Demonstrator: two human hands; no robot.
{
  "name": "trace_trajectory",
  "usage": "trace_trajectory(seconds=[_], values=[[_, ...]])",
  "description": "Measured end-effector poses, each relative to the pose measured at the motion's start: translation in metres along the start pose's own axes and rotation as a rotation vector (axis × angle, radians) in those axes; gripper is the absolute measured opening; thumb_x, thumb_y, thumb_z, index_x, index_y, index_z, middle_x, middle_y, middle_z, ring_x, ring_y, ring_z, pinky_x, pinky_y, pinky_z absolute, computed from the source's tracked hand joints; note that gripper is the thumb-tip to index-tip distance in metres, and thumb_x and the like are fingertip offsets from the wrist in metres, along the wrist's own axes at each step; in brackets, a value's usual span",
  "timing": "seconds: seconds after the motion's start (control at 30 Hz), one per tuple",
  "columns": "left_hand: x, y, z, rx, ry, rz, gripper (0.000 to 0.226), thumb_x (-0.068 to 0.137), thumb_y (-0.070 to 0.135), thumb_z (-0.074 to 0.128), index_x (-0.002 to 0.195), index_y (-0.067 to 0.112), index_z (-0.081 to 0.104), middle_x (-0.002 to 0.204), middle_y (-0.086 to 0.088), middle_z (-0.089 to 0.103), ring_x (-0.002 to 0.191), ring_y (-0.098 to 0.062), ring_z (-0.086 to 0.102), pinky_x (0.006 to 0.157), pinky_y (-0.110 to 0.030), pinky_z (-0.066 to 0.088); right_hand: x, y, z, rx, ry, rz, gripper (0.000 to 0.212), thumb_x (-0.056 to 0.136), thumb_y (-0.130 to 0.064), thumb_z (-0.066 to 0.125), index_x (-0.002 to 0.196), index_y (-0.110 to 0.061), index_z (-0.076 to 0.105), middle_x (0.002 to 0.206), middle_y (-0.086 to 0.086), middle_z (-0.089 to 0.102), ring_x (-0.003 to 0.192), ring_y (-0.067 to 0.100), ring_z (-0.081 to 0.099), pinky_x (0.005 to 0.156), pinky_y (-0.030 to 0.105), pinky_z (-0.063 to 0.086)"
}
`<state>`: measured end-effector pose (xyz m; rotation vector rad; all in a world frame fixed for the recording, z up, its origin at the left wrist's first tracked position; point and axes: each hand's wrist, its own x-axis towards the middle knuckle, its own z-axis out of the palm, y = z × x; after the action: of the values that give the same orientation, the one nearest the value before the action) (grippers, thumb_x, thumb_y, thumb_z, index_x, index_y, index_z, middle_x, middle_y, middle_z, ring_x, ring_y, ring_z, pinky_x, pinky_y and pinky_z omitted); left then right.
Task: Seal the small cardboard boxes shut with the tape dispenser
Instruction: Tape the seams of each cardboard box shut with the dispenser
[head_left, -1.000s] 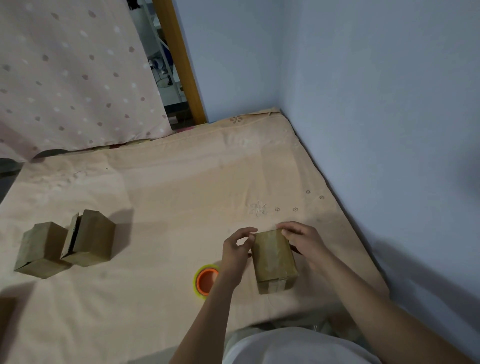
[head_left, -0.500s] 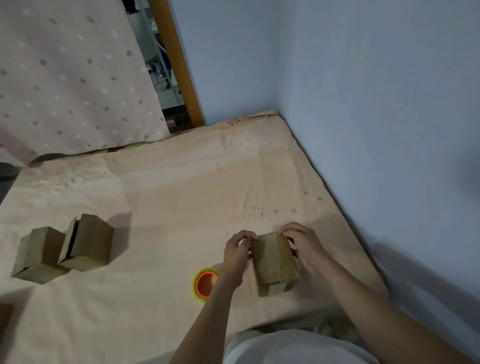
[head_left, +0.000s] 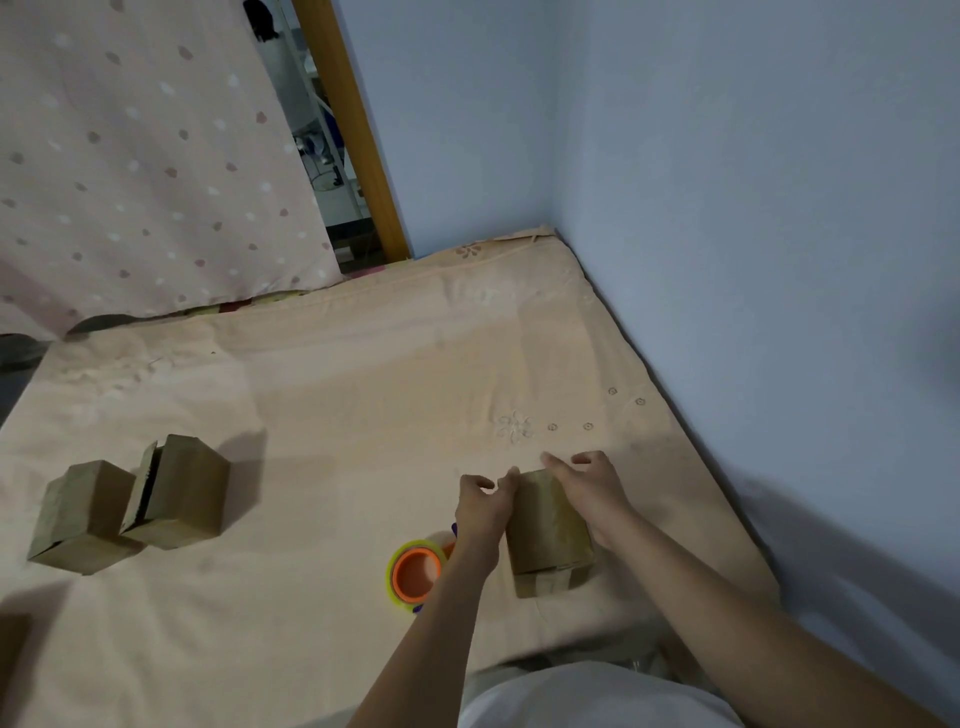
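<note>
A small brown cardboard box stands on the bed sheet right in front of me, with a strip of tape down its near face. My left hand is against the box's left side, fingers curled, thumb and fingertips pinching its far top corner. My right hand lies along the box's right side with its fingers stretched out past the far top edge. The tape dispenser, orange inside a yellow-green rim, lies on the sheet just left of my left wrist, and neither hand touches it.
Two more small cardboard boxes sit at the left: one nearer the edge, the other leaning on it with a flap gap showing. A blue wall runs along the right. A dotted curtain hangs behind the bed.
My right hand's fingers have lifted and straightened from the box's far end. My left hand has closed in on the box's far corner. The box has stayed where it was.
</note>
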<state>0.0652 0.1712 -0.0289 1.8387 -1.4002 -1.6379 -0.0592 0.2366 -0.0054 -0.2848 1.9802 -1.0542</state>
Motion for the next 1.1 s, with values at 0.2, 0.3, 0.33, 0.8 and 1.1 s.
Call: trace_trajectory(seconds=[0.2, 0.3, 0.33, 0.8, 1.1], values=[[0.0, 0.006, 0.002, 0.199, 0.07, 0.015, 0.06, 0.074, 0.065, 0.074, 0.068, 0.007, 0.061, 0.065, -0.005, 0.059, 0.065, -0.023, 0.056, 0.055, -0.03, 0.038, 0.008, 0.006, 0.013, -0.152, 0.015, -0.028, 0.043, 0.09, -0.05, 0.066, 0.098, -0.008, 0.067, 0.097, 0.007, 0.07, 0.087, 0.023, 0.064, 0.061, 0.028, 0.044], [0.002, 0.01, 0.002, 0.243, 0.078, 0.012, 0.055, 0.078, 0.06, 0.073, 0.071, 0.007, 0.059, 0.066, -0.004, 0.056, 0.061, -0.021, 0.054, 0.052, -0.028, 0.035, 0.011, 0.009, 0.007, -0.128, -0.023, -0.068, 0.042, 0.096, -0.043, 0.06, 0.074, -0.008, 0.059, 0.075, 0.006, 0.064, 0.073, 0.023, 0.06, 0.064, 0.029, 0.042], [0.002, 0.011, 0.002, 0.27, 0.081, 0.02, 0.053, 0.083, 0.057, 0.07, 0.071, 0.007, 0.057, 0.066, -0.004, 0.055, 0.06, -0.019, 0.052, 0.05, -0.027, 0.033, 0.012, 0.01, 0.007, -0.119, -0.024, -0.078, 0.043, 0.098, -0.041, 0.057, 0.071, -0.007, 0.058, 0.074, 0.008, 0.063, 0.072, 0.025, 0.06, 0.066, 0.031, 0.042], [-0.007, 0.014, 0.01, 0.359, 0.11, 0.042, 0.06, 0.085, 0.066, 0.062, 0.089, 0.007, 0.06, 0.081, -0.005, 0.06, 0.067, -0.016, 0.053, 0.052, -0.027, 0.037, 0.009, 0.008, 0.011, -0.101, -0.016, -0.023, 0.041, 0.093, -0.051, 0.062, 0.094, -0.01, 0.067, 0.093, 0.005, 0.067, 0.089, 0.021, 0.062, 0.061, 0.027, 0.043], [-0.001, 0.018, 0.002, 0.304, 0.087, -0.037, 0.048, 0.099, 0.045, 0.053, 0.111, -0.001, 0.062, 0.111, -0.017, 0.065, 0.102, -0.035, 0.061, 0.076, -0.032, 0.042, 0.024, 0.013, 0.01, -0.044, -0.025, 0.028, 0.036, 0.104, -0.037, 0.046, 0.093, -0.009, 0.065, 0.102, 0.013, 0.069, 0.097, 0.029, 0.064, 0.081, 0.032, 0.05]])
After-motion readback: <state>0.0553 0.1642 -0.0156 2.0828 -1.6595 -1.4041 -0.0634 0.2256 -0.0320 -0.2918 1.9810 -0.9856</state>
